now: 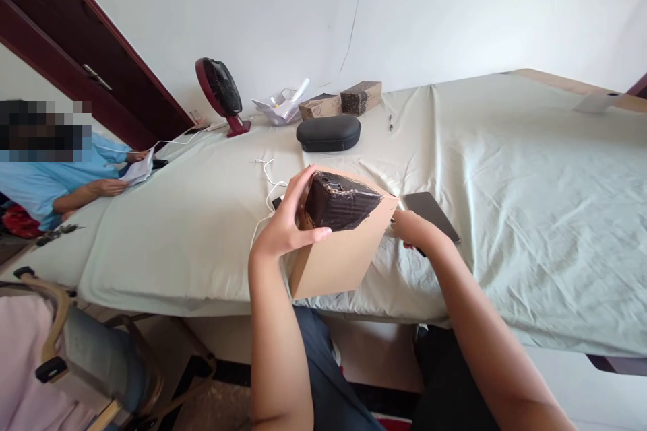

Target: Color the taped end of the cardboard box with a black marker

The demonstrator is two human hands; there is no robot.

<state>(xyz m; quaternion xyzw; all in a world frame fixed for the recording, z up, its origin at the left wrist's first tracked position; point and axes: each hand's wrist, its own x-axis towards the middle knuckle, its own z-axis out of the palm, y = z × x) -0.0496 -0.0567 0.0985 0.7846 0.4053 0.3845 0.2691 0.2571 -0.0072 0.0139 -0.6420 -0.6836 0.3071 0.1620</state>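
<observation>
A tan cardboard box (338,259) stands tilted near the front edge of the cloth-covered table. Its upper corner (346,205) is coated dark brown to black, with rough, uneven edges. My left hand (288,225) grips this dark end, thumb on the near face and fingers over the far side. Beside the box's right edge, my right hand (410,227) is closed, and a bit of something dark shows below it. What it holds is mostly hidden. A dark flat tablet-like slab (432,212) lies just beyond my right hand.
A black zip case (328,133), two small cardboard boxes (361,97), a paper-filled tray (283,106) and a red fan (222,91) stand toward the wall. A white cable (273,178) lies left of the box. Another person (65,175) holds papers at left, near a chair (91,343).
</observation>
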